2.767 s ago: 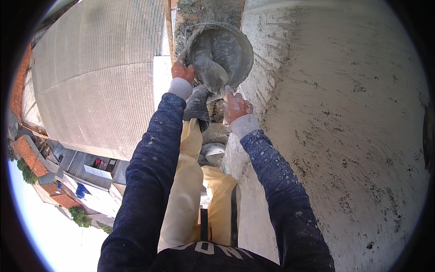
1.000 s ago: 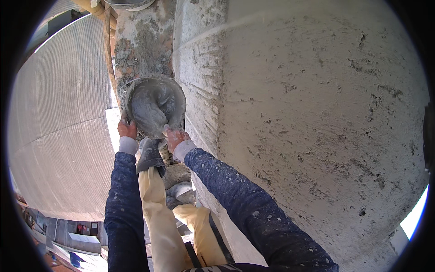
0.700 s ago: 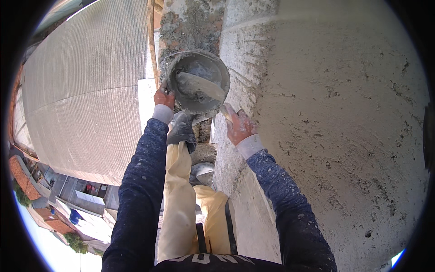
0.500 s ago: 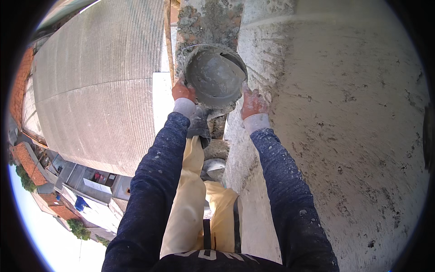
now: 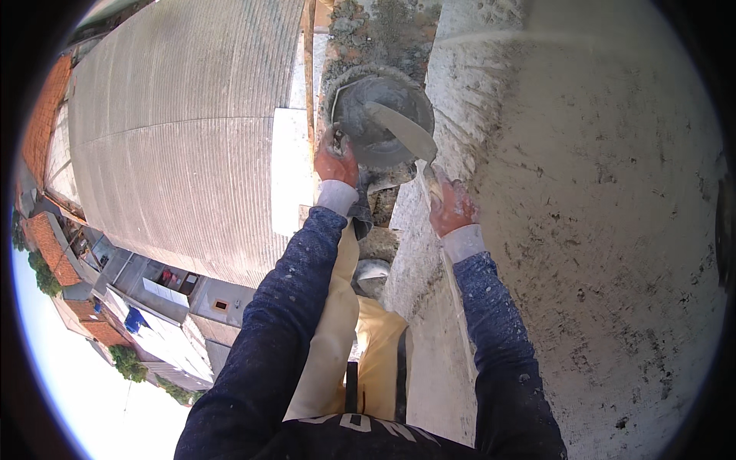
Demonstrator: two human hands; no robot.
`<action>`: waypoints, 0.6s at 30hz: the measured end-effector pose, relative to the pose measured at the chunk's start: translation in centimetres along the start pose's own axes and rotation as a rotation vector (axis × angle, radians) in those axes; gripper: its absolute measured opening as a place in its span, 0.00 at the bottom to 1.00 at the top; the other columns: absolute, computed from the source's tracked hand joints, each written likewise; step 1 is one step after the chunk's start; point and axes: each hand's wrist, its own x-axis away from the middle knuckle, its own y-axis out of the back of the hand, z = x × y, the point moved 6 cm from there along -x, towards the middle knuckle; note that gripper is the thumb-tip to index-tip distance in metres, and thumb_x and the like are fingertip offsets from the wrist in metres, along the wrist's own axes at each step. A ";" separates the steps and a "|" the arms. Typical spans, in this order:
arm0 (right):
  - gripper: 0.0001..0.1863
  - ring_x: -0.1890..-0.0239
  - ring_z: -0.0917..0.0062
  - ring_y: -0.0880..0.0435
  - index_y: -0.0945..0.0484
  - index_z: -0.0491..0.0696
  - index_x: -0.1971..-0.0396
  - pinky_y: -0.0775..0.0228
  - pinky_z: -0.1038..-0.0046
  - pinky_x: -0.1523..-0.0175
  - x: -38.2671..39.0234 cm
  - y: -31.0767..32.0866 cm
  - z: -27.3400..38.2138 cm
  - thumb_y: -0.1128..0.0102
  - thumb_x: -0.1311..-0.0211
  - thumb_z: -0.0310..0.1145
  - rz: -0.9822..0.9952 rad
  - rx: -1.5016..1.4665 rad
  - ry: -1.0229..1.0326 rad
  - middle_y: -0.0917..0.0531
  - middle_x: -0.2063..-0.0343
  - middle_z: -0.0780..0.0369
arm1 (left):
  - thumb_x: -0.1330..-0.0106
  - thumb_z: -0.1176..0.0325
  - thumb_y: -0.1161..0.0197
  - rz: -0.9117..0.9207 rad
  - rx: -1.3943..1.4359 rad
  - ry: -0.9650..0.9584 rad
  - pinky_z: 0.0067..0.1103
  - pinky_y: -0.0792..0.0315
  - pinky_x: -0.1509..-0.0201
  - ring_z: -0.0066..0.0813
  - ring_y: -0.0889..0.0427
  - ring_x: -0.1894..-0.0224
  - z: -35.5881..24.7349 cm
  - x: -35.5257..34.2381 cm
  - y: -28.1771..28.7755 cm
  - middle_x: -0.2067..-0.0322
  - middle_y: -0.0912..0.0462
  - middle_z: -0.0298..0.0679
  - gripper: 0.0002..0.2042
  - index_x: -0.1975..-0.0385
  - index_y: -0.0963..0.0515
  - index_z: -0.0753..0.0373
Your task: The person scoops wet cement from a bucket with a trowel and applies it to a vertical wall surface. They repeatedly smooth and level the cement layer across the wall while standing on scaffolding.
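Fingers of the left hand (image 5: 336,162) were clamped on the bucket (image 5: 419,97) at the board's (image 5: 383,34) left edge; the right hand's (image 5: 454,208) gripped a trowel (image 5: 404,132) angled over it.

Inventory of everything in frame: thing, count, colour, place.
Bucket: 1, grey, upper centre
Mortar: 1 batch, grey, in the bucket
Trowel: 1, grey blade, over the bucket
Ledge: 1, grey-brown, beyond the bucket
Wall: 1, grey-beige, right
Corrugated roof: 1, grey, left
Panel: 1, white, left of the bucket
Pole: 1, brown, upper centre-left
Tiled roofs: several, orange, far left
Trees: several, green, lower left
Cloth: 1, blue, lower left
Trousers: 1 pair, cream, lower centre
Sleeves: 2, dark blue, either side
Left hand: 1, at bucket's left rim
Right hand: 1, on trowel's handle
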 end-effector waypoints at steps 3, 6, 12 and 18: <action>0.32 0.50 0.53 0.24 0.36 0.54 0.38 0.31 0.59 0.46 3.1 3.0 -2.3 0.41 0.45 0.31 -0.106 -0.240 0.063 0.24 0.50 0.49 | 0.40 0.76 0.41 0.040 0.149 -0.107 0.27 0.30 0.45 0.39 0.21 0.50 -1.3 1.3 0.4 0.54 0.20 0.45 0.14 0.53 0.26 0.65; 0.30 0.47 0.58 0.23 0.35 0.50 0.39 0.32 0.64 0.44 6.0 4.1 -6.0 0.40 0.44 0.31 -0.117 -0.299 -0.059 0.23 0.49 0.50 | 0.41 0.73 0.39 0.075 0.022 -0.145 0.30 0.29 0.46 0.45 0.23 0.49 -1.8 2.9 0.4 0.54 0.21 0.46 0.12 0.56 0.26 0.62; 0.30 0.47 0.58 0.24 0.36 0.46 0.39 0.33 0.66 0.42 1.6 7.8 -6.2 0.43 0.41 0.35 -0.236 -0.386 -0.125 0.23 0.49 0.50 | 0.39 0.71 0.39 0.208 -0.095 -0.208 0.32 0.31 0.41 0.43 0.30 0.40 -1.6 7.0 -1.4 0.49 0.23 0.42 0.09 0.59 0.25 0.61; 0.30 0.42 0.60 0.28 0.39 0.59 0.36 0.39 0.61 0.37 -12.8 5.8 4.4 0.45 0.40 0.41 -0.093 -0.067 0.092 0.26 0.45 0.55 | 0.40 0.69 0.38 0.297 -0.175 -0.267 0.34 0.32 0.41 0.42 0.33 0.37 -0.6 8.4 -2.6 0.47 0.25 0.41 0.10 0.59 0.25 0.60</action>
